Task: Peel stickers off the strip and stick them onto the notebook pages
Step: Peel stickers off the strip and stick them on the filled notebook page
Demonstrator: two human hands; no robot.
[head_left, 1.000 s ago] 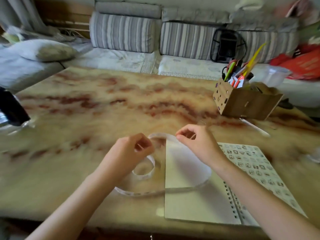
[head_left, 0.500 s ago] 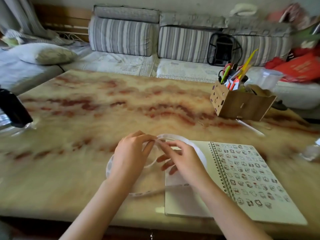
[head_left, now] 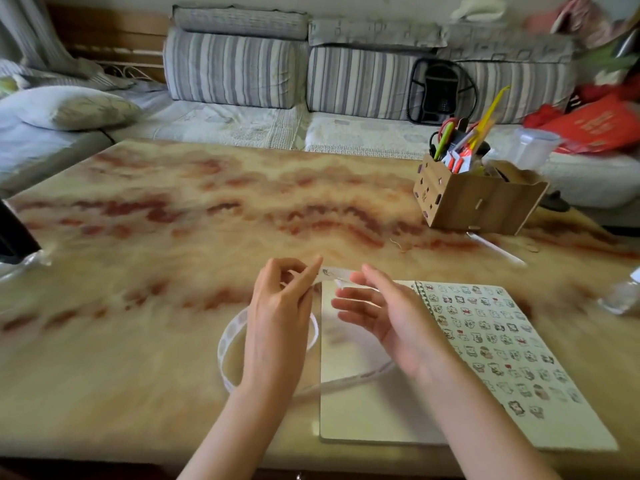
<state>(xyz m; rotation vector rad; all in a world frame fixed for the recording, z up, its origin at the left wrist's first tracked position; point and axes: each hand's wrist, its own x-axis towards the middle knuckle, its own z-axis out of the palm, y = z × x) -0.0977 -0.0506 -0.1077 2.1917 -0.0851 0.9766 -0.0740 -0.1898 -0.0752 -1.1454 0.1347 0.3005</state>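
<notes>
Left hand [head_left: 280, 306]: my thumb and forefinger pinch the raised free end of the sticker strip [head_left: 227, 344]. Strip: loops on the table [head_left: 156, 237] under that hand and crosses the blank left page of the open notebook [head_left: 367, 414]. Right hand [head_left: 391, 320]: my fingers straight and spread, just beside the strip end, above the notebook

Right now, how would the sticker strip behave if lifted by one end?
Probably floppy: the sticker strip droops in a loose loop from the left hand to the table. Likely very light: a fingertip pinch holds its end up. It would likely trail, not lift stiffly.
</notes>
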